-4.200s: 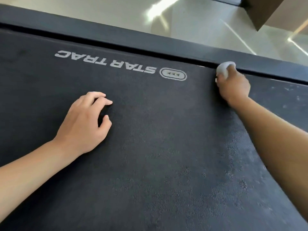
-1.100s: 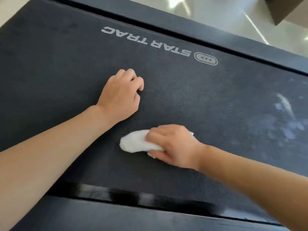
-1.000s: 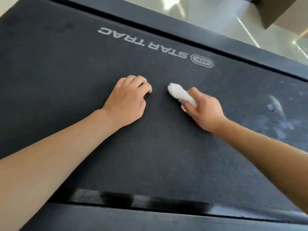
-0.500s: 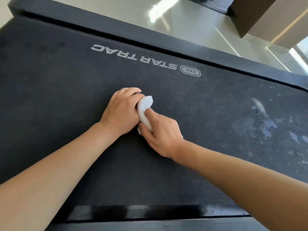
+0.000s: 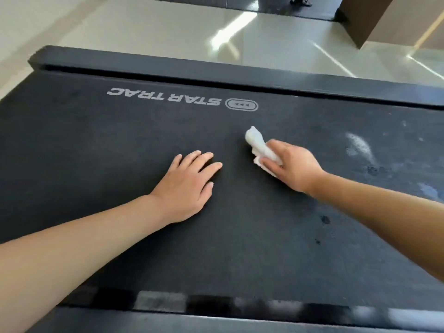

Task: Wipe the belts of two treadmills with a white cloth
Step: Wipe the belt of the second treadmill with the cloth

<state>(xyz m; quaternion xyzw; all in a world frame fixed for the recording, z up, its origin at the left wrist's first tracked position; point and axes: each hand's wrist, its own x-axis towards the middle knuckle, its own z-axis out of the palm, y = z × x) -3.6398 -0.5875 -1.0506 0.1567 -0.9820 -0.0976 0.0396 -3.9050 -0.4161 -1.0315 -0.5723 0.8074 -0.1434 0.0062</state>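
Note:
The dark treadmill belt (image 5: 120,145) with a STAR TRAC logo (image 5: 165,98) fills most of the view. My right hand (image 5: 292,168) grips a crumpled white cloth (image 5: 258,145) and presses it onto the belt right of centre. The cloth's end sticks out past my fingers toward the logo. My left hand (image 5: 188,186) lies flat on the belt with fingers spread and straight, holding nothing, a short way left of the cloth. Pale dusty smears (image 5: 360,147) mark the belt to the right.
Black side rails run along the far edge (image 5: 216,73) and the near edge (image 5: 216,318) of the belt. Beyond the far rail is glossy tiled floor (image 5: 168,30), and a brown column (image 5: 360,20) stands at the top right.
My right hand has swept the cloth to the right, away from my left hand. My left hand's fingers have flattened out from a curl. The view has tilted up, showing more floor.

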